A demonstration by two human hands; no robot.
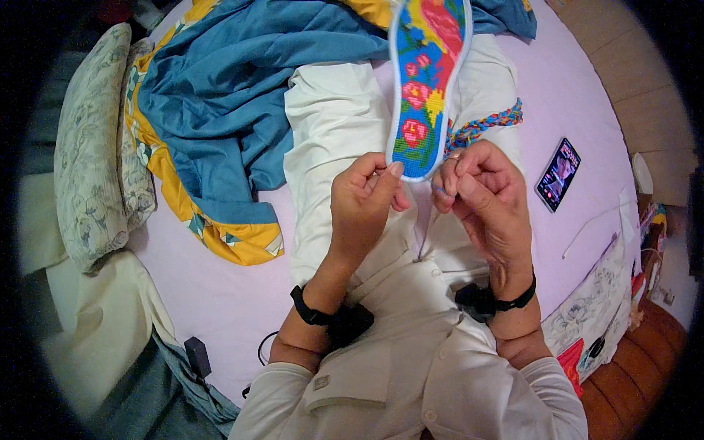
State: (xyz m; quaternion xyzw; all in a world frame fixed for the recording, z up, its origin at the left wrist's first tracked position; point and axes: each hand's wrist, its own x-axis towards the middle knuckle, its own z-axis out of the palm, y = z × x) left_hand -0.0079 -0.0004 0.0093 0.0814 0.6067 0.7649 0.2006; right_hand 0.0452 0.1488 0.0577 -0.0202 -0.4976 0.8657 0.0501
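An embroidered shoe insole (415,133) with a white border, pink flowers and blue and green stitching extends away from me above my lap. My left hand (364,202) grips the left side of its rounded near end between thumb and fingers. Just right of that end, my right hand (485,194) is closed in a pinch; a bit of blue shows at its fingers, but what they hold is too small to make out. A braided bundle of multicoloured thread (488,125) lies across my right leg, behind the right hand.
I sit on a bed with a pale lilac sheet (213,293). A blue quilt with a yellow border (220,95) is heaped at the left, beside a floral pillow (92,154). To the right lies a phone (559,174) with its screen lit. A small dark block (197,357) stands at lower left.
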